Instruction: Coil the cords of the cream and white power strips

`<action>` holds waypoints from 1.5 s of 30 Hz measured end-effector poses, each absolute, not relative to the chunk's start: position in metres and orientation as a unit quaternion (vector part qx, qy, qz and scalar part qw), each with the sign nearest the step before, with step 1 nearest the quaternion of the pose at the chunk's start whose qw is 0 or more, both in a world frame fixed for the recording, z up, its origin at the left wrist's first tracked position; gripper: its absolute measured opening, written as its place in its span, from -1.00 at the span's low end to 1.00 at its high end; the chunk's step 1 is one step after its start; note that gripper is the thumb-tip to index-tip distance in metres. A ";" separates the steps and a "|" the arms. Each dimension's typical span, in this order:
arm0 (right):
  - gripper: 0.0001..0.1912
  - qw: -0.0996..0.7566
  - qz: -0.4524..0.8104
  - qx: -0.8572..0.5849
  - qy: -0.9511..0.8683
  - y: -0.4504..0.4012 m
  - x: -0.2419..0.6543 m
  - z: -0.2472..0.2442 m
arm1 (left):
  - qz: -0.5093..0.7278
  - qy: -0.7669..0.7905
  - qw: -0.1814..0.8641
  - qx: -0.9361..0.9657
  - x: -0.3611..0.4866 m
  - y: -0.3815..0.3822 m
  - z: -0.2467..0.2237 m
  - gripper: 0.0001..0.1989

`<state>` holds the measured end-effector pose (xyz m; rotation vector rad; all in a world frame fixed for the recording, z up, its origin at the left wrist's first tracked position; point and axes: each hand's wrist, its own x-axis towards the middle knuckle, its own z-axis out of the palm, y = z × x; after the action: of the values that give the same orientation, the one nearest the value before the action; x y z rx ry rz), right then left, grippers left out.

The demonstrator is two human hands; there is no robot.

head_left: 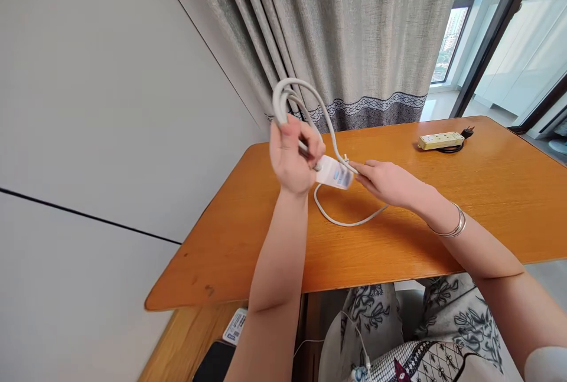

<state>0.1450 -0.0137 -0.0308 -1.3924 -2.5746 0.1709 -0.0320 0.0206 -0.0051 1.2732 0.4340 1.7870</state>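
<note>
Raised above the wooden table (234, 222), my left hand (292, 157) is closed round a looped white cable (325, 113). The loops stand up over its fingers. A white tag (331, 170) with blue print hangs on the cable between my two hands, slightly blurred. To the right, the fingertips of my right hand (390, 182) are pressed together on a strand of the same cable, close to the tag. Another length of it curves down over the tabletop and passes under my right hand, where its end is hidden.
At the far right of the table lies a pale yellow power strip (440, 141) with a black cord and plug. A grey curtain (363, 33) hangs behind the table, and a white panel wall (110, 104) stands at left. Below the table's left edge sits a dark flat object (215, 361).
</note>
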 end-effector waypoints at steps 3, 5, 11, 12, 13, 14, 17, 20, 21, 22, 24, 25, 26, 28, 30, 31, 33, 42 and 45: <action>-0.47 0.073 0.019 -0.501 -0.862 -0.023 0.140 -0.026 | 0.712 0.167 0.448 0.515 -0.022 0.021 -0.011 -0.50; -0.46 0.092 0.002 -0.529 -0.844 -0.020 0.142 -0.024 | 0.704 0.148 0.476 0.505 -0.024 0.019 -0.010 -0.49; -0.46 0.128 -0.030 -0.580 -0.804 0.010 0.160 -0.032 | 0.683 0.126 0.545 0.469 -0.049 0.010 0.002 -0.45; -0.47 0.111 -0.023 -0.563 -0.819 0.011 0.160 -0.034 | 0.685 0.121 0.543 0.470 -0.052 0.009 0.003 -0.44; -0.48 0.093 -0.015 -0.542 -0.835 0.011 0.158 -0.036 | 0.686 0.118 0.540 0.473 -0.054 0.008 0.004 -0.44; -0.49 0.077 -0.009 -0.521 -0.850 0.009 0.156 -0.037 | 0.685 0.119 0.538 0.477 -0.056 0.007 0.005 -0.44; -0.49 0.056 -0.009 -0.499 -0.865 -0.001 0.149 -0.035 | 0.673 0.136 0.532 0.495 -0.059 0.010 0.006 -0.44; -0.48 0.048 -0.021 -0.509 -0.859 -0.010 0.147 -0.028 | 0.662 0.150 0.523 0.517 -0.061 0.015 0.006 -0.44; -0.48 0.047 -0.027 -0.511 -0.858 -0.013 0.147 -0.026 | 0.660 0.151 0.516 0.524 -0.061 0.017 0.005 -0.44; -0.48 0.047 -0.035 -0.512 -0.857 -0.015 0.147 -0.024 | 0.662 0.153 0.507 0.530 -0.060 0.019 0.004 -0.45; -0.48 0.054 -0.054 -0.515 -0.854 -0.021 0.147 -0.021 | 0.681 0.159 0.475 0.534 -0.057 0.023 0.001 -0.46; -0.49 0.064 -0.061 -0.517 -0.851 -0.024 0.147 -0.020 | 0.697 0.161 0.452 0.533 -0.055 0.024 -0.001 -0.47; -0.49 0.080 -0.063 -0.519 -0.849 -0.028 0.147 -0.019 | 0.716 0.160 0.425 0.530 -0.051 0.025 -0.003 -0.48; -0.50 0.132 -0.035 -0.509 -0.850 -0.035 0.146 -0.019 | 0.751 0.145 0.361 0.534 -0.043 0.026 -0.008 -0.51; -0.48 0.208 0.046 -0.467 -0.858 -0.042 0.144 -0.022 | 0.769 0.106 0.298 0.555 -0.034 0.027 -0.014 -0.54; -0.46 0.245 0.100 -0.436 -0.860 -0.045 0.143 -0.023 | 0.770 0.089 0.271 0.570 -0.030 0.027 -0.017 -0.56; -0.44 0.304 0.207 -0.376 -0.851 -0.048 0.142 -0.028 | 0.752 0.082 0.230 0.613 -0.023 0.026 -0.025 -0.60; -0.52 0.406 0.536 -0.261 -0.693 -0.047 0.146 -0.026 | 0.569 0.208 0.111 0.788 -0.026 0.028 -0.044 -0.59; -0.45 0.400 0.577 -0.247 -0.668 -0.043 0.149 -0.024 | 0.564 0.239 0.121 0.781 -0.034 0.031 -0.044 -0.62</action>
<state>0.1489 -0.0432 -0.0242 -0.6242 -1.6908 1.4585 -0.0337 0.0308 -0.0443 2.2799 0.6985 1.6475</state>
